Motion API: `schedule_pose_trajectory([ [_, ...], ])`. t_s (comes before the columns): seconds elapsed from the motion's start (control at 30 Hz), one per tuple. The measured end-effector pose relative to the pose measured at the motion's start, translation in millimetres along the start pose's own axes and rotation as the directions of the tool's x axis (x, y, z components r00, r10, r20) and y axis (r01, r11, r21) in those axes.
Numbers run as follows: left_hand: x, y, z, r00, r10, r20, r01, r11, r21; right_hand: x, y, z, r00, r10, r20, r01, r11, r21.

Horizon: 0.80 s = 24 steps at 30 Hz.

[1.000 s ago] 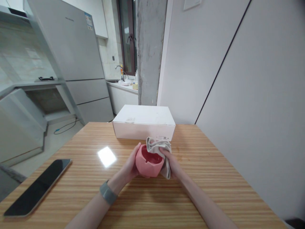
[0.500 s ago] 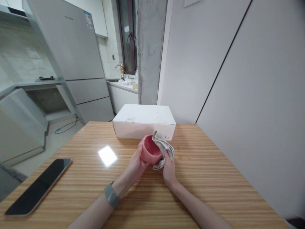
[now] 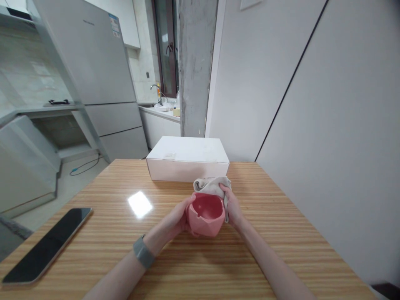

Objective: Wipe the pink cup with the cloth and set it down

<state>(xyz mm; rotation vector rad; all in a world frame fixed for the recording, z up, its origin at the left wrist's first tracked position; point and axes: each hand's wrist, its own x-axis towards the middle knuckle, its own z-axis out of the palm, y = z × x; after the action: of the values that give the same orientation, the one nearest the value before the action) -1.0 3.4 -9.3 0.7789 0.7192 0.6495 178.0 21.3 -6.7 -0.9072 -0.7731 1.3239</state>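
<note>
A pink faceted bowl-like pot (image 3: 206,225) with small notches in its rim is tilted so that its hollow inside shows. My left hand (image 3: 183,214), with a grey band on the wrist, grips the pot by its left side, thumb at the rim. A folded light grey cloth (image 3: 211,186) lies against the far rim and right side of the pot. My right hand (image 3: 231,204) is closed on this cloth, its thumb on top; some of its fingers are hidden behind cloth and pot.
Behind the hands, a white box (image 3: 187,168) stands at the far edge of the wooden table (image 3: 281,250). A black phone-like slab (image 3: 46,248) lies at the left. Beyond are a fridge (image 3: 90,62), a sink counter and a white wall.
The pot has come nearer and turned, its opening now facing more upward. My right hand and the cloth have moved from its right side up to the far rim.
</note>
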Motion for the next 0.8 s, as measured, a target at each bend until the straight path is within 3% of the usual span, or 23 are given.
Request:
schedule_pose_trajectory([
  [0.17,-2,8,5.6,0.971,0.169,-0.170,-0.174,0.985,-0.015,-11,9,7,0.992,-0.109,0.057,0.110,0.994,-0.021],
  [0.33,-5,13,10.7,0.924,0.345,-0.162,-0.368,0.919,-0.144,-28,19,20,0.926,-0.292,0.239,0.328,0.936,-0.125],
  [0.47,-4,14,5.4,0.963,0.228,-0.141,-0.254,0.945,-0.207,-25,18,18,0.968,-0.244,0.055,0.247,0.968,-0.051],
  [0.57,-2,10,1.0,0.990,0.132,-0.056,-0.140,0.973,-0.185,-16,13,12,0.987,-0.147,-0.068,0.151,0.987,0.062],
  [0.7,0,3,-1.4,0.996,0.045,0.076,-0.035,0.990,-0.135,-7,9,5,0.994,-0.081,-0.072,0.090,0.987,0.132],
  [0.8,1,0,-2.5,0.995,0.072,0.069,-0.063,0.989,-0.133,-5,9,4,0.995,-0.082,-0.057,0.089,0.989,0.122],
])
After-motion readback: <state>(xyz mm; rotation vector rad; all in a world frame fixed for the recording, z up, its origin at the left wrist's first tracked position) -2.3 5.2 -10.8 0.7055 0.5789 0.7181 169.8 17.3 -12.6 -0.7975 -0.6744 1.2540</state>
